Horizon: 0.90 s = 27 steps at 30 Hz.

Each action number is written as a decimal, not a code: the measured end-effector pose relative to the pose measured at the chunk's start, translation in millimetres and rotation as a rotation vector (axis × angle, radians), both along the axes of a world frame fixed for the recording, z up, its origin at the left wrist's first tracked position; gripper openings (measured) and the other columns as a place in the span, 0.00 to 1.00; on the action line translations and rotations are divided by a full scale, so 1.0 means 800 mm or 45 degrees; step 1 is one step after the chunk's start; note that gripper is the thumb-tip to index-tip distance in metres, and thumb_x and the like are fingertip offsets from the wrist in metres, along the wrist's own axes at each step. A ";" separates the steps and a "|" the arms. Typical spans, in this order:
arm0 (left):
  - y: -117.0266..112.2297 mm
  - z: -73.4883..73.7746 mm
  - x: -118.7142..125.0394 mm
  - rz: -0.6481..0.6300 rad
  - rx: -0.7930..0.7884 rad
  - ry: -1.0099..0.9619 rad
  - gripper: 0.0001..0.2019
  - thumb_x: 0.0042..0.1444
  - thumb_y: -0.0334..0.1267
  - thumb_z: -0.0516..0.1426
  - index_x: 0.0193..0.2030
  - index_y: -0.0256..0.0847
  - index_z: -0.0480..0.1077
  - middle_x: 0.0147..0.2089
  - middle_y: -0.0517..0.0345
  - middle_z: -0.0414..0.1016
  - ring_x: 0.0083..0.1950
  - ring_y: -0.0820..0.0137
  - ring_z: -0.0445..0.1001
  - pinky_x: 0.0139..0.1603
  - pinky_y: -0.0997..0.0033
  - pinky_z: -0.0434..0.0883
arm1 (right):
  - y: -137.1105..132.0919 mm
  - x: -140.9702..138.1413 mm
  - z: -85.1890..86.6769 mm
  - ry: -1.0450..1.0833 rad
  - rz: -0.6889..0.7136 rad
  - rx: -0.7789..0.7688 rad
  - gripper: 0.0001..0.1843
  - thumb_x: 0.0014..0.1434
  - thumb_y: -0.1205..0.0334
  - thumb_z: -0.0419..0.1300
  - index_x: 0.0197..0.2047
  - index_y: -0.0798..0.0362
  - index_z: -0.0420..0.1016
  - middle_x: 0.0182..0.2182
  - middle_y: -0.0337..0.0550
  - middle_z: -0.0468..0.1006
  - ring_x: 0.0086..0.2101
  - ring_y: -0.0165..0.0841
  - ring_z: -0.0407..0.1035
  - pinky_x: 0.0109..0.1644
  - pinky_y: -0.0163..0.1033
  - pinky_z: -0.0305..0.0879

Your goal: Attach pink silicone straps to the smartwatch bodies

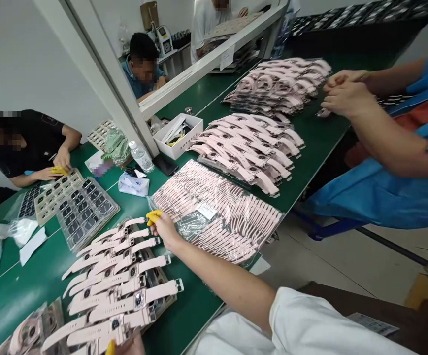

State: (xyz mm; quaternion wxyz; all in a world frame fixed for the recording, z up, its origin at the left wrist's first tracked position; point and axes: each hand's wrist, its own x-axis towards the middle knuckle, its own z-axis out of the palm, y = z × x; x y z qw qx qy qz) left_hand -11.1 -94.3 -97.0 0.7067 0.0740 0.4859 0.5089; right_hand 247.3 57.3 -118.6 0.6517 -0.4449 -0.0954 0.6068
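My right hand (164,228) reaches out from a white sleeve, its yellow-capped fingertips pinched together at the near corner of a clear plastic bag of pink straps (217,212). What the pinch holds is too small to make out. Just left of it, pink smartwatches (121,276) lie fanned in rows on a tray. Only a sliver of my left hand (127,346) shows at the bottom edge, with one yellow fingertip cap against the nearest watch; its fingers are hidden.
More pink watches are heaped in a middle pile (246,148) and a far pile (280,84) on the green bench (44,266). A white box (179,133), a water bottle (142,157) and trays of watch faces (84,209) stand nearby. A co-worker's hands (346,93) work at right; other people sit at left.
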 end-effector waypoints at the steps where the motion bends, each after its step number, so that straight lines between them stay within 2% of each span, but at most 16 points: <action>1: -0.013 -0.004 0.003 0.078 0.095 -0.010 0.46 0.54 0.22 0.53 0.74 0.72 0.58 0.67 0.76 0.71 0.75 0.68 0.59 0.73 0.60 0.68 | -0.002 -0.002 -0.001 0.009 0.012 -0.008 0.07 0.54 0.59 0.66 0.31 0.51 0.75 0.21 0.33 0.73 0.19 0.25 0.61 0.20 0.31 0.49; 3: -0.036 -0.014 0.012 0.238 0.283 -0.012 0.41 0.56 0.19 0.54 0.73 0.60 0.64 0.66 0.64 0.75 0.70 0.64 0.71 0.69 0.64 0.73 | -0.006 -0.006 -0.005 0.031 0.024 -0.017 0.06 0.54 0.60 0.66 0.31 0.51 0.75 0.21 0.32 0.73 0.20 0.25 0.62 0.20 0.30 0.48; 6: -0.055 -0.029 0.025 0.362 0.313 0.046 0.33 0.61 0.21 0.54 0.68 0.54 0.71 0.59 0.58 0.82 0.61 0.62 0.80 0.61 0.66 0.80 | -0.005 -0.006 -0.013 0.079 0.044 -0.012 0.08 0.52 0.59 0.67 0.32 0.52 0.74 0.21 0.32 0.72 0.19 0.23 0.59 0.19 0.29 0.44; 9: -0.060 -0.038 0.030 0.416 0.270 0.101 0.29 0.64 0.23 0.53 0.66 0.55 0.73 0.60 0.56 0.82 0.62 0.61 0.80 0.63 0.59 0.79 | -0.004 -0.003 -0.018 0.119 0.079 0.027 0.10 0.50 0.58 0.67 0.33 0.53 0.74 0.21 0.32 0.71 0.17 0.21 0.55 0.19 0.30 0.39; 12: -0.062 -0.039 0.037 0.454 0.246 0.113 0.27 0.66 0.25 0.53 0.67 0.55 0.73 0.62 0.54 0.80 0.64 0.59 0.78 0.67 0.53 0.76 | -0.007 0.000 -0.018 0.119 0.100 0.047 0.10 0.48 0.58 0.67 0.32 0.53 0.74 0.21 0.33 0.71 0.16 0.20 0.53 0.19 0.30 0.38; 16: -0.064 -0.032 0.053 0.497 0.182 0.056 0.29 0.64 0.25 0.53 0.68 0.52 0.72 0.62 0.53 0.81 0.63 0.59 0.79 0.64 0.55 0.78 | -0.012 0.001 -0.020 0.094 0.043 0.048 0.13 0.43 0.58 0.67 0.33 0.54 0.77 0.21 0.33 0.71 0.16 0.20 0.54 0.18 0.29 0.39; 21: -0.063 -0.028 0.062 0.547 0.111 -0.023 0.31 0.65 0.25 0.51 0.72 0.53 0.66 0.60 0.52 0.82 0.58 0.60 0.83 0.56 0.61 0.82 | -0.014 0.002 -0.026 0.070 0.037 0.065 0.15 0.39 0.57 0.68 0.33 0.53 0.78 0.22 0.34 0.72 0.17 0.21 0.55 0.17 0.28 0.41; 27: -0.072 -0.048 0.052 0.490 0.163 -0.160 0.32 0.65 0.26 0.51 0.73 0.54 0.65 0.62 0.52 0.80 0.61 0.60 0.81 0.60 0.60 0.80 | -0.014 0.005 -0.032 0.069 -0.044 0.023 0.16 0.38 0.60 0.68 0.34 0.53 0.80 0.23 0.35 0.73 0.18 0.22 0.58 0.18 0.27 0.47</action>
